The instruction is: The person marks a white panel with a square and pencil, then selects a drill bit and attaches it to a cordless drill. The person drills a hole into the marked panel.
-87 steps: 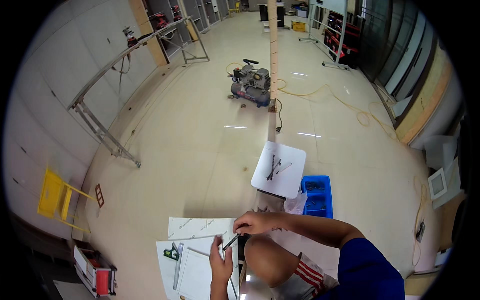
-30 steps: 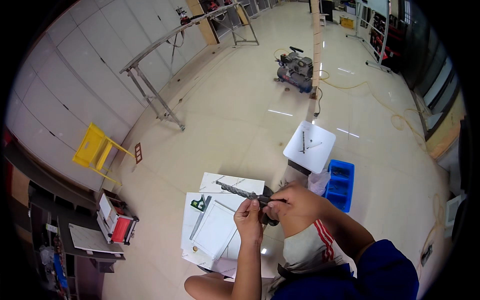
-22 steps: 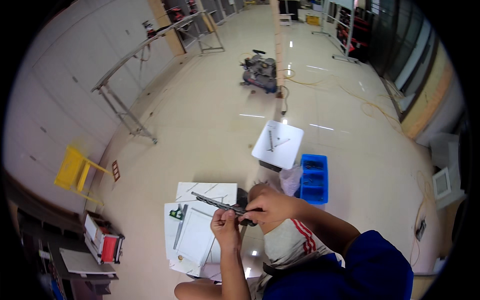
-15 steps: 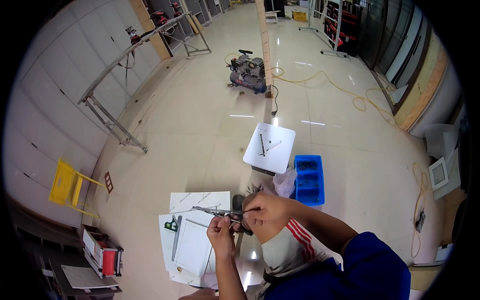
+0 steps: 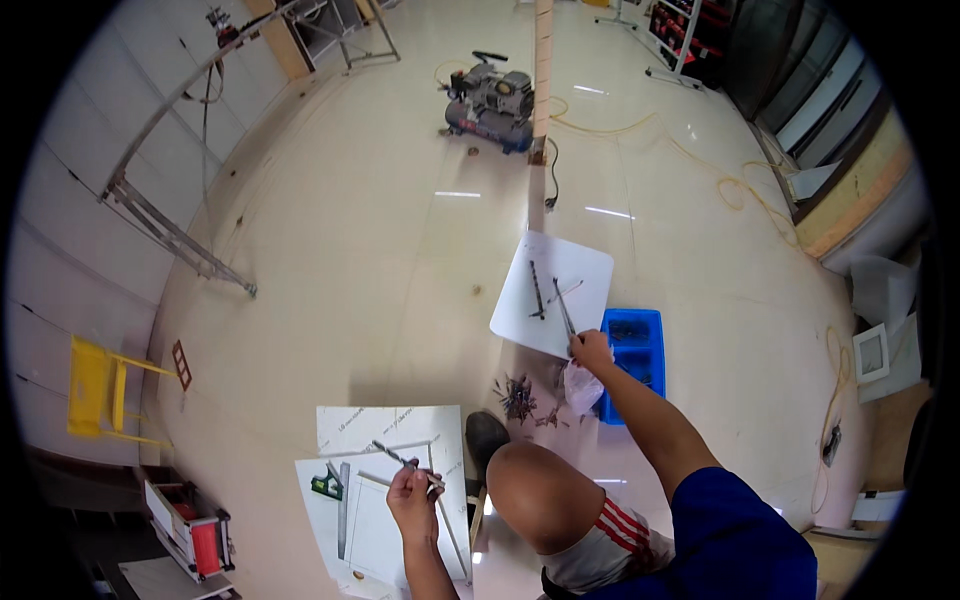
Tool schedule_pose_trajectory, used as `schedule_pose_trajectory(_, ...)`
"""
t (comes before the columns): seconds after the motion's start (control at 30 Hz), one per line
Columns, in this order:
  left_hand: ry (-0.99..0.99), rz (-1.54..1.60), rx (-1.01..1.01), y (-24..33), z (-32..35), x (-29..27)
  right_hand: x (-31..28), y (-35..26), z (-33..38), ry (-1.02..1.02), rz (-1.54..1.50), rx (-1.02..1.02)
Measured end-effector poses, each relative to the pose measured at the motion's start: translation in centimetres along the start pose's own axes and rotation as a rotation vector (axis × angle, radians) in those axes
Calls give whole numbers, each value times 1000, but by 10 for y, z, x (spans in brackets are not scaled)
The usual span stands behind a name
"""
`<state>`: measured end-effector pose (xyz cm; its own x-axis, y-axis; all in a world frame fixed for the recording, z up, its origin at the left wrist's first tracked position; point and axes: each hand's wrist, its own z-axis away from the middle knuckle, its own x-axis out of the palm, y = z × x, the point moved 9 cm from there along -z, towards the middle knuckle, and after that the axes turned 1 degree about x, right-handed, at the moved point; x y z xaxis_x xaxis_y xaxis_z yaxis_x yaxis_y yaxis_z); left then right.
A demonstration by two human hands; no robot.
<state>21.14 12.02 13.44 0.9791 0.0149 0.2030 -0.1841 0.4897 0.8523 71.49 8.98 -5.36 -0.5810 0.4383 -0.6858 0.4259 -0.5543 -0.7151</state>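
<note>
My left hand [image 5: 412,497], above the white boards, pinches a twist drill bit [image 5: 392,454] that points up and to the left. Out to the right, my right hand [image 5: 590,350] is closed round the near end of a long, thin, dark metal tool [image 5: 563,308], whose exact kind I cannot make out. Its far tip reaches over the white square stool top [image 5: 515,318]. On that top lie a dark drill bit [image 5: 537,290] and a thin, pale rod partly behind the held tool. A crumpled clear plastic bag [image 5: 582,388] is just below my right hand.
A blue compartment box [image 5: 654,372] stands right of the stool. Many small metal pieces [image 5: 516,398] lie heaped on the floor by my shoe. White boards [image 5: 340,425] carry a green-headed square [image 5: 327,484]. Farther off are an air compressor [image 5: 490,105], yellow hose and a yellow chair [image 5: 95,385].
My hands have come apart. The right one has moved forward and right to the stool with the long tool; the left has drawn back slightly left, keeping the drill bit. The view has shifted.
</note>
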Motion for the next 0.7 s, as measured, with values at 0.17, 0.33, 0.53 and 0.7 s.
schedule_pose_trajectory(0.17, -41, 69, -31, 14, -29, 13, 5, -16, -18, -114, 291, -66)
schedule_pose_trajectory(0.33, -125, 257, -12, 30, -41, 20, -3, -54, -42, -245, 491, -20)
schedule_pose_trajectory(0.53, -167, 390, 73, 44, -23, 32, 13, -110, -74, -30, 321, -226)
schedule_pose_trajectory(0.7, -179, 429, 134, 55, -8, 36, 30, -92, -100, -114, 432, -57)
